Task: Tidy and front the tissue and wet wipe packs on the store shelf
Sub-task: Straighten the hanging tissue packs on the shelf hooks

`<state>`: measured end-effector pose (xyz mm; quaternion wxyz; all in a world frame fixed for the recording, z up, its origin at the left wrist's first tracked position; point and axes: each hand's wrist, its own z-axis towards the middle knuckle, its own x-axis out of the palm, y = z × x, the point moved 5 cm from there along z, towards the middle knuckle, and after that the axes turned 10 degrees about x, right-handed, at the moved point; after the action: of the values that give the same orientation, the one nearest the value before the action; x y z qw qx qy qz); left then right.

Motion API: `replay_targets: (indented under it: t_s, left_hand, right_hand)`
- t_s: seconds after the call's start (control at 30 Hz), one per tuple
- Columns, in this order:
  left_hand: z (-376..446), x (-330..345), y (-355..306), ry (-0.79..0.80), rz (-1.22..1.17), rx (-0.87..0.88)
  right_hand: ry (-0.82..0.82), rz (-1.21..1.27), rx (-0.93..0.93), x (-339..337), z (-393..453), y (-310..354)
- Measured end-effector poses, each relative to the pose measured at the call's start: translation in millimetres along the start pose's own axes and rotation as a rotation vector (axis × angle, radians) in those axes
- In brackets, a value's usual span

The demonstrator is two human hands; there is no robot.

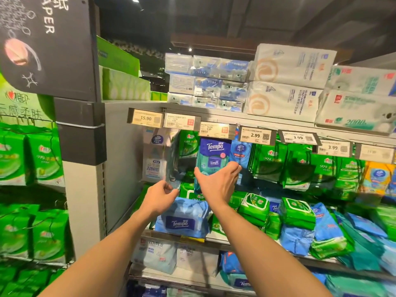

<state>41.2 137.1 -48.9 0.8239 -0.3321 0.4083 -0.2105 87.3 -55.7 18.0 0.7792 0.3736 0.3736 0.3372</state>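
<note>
Green and blue packs crowd the store shelf, and most of the lower tier at the right lies tumbled and slanting, so I judge the fronting barely begun. Dim ceiling and stacked white tissue bundles sit above the price tags. Hanging at centre, the Tempo pack is cupped from below by the right hand, fingers spread apart. Lower left, the left hand has fingers loosely curled at a pack's corner; whether they pinch it I cannot tell.
</note>
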Motion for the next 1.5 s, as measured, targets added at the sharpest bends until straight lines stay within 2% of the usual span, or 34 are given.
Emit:
replay_targets:
  t_s: [0.23,0.47,0.67,0.87,1.1,1.5]
  left_hand:
    - [5,4,-1,0.020,-0.021,-0.001]
    - [7,4,-10,0.014,-0.047,0.030]
    - [11,-8,-5,-0.005,-0.021,0.015]
    - [8,-3,-5,0.003,-0.024,0.005]
    - [12,-1,-22,0.013,-0.020,0.036]
    - [1,-18,-25,0.017,-0.034,0.046]
  right_hand:
    - [-0.001,-0.026,-0.015,6,-6,-9]
    - [0.055,-0.094,0.118,11,-2,-24]
    - [-0.026,0.113,-0.061,4,-13,-20]
    - [-0.034,0.181,-0.102,1,-26,-11]
    - [-0.027,0.044,-0.014,-1,-8,-11]
    - [0.115,-0.190,0.130,21,12,-12]
